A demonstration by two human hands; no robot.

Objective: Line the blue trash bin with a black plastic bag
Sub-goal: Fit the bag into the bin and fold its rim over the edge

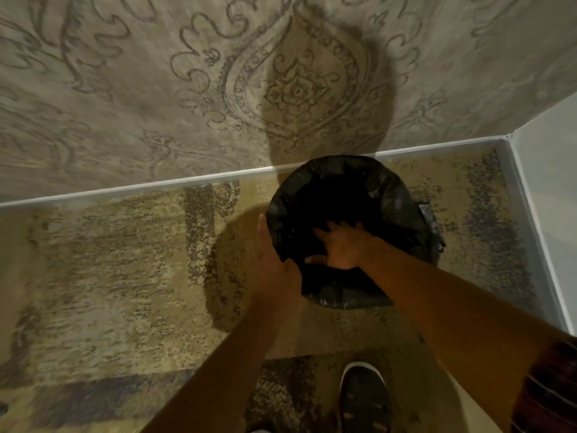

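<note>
A black plastic bag (387,192) is draped over the rim of the trash bin, which stands on the carpet against the wall. The bag hides almost all of the bin; only a small greyish bit (432,221) shows at its right side. My left hand (274,260) rests against the bag on the outer left side of the rim, thumb hooked over the edge. My right hand (340,248) lies flat inside the opening, fingers spread, pressing on the bag.
A patterned wall (218,89) rises just behind the bin, with a white baseboard (140,185). Another wall (549,182) closes the corner at the right. My dark shoe (363,398) stands on the mottled carpet (109,276) below the bin.
</note>
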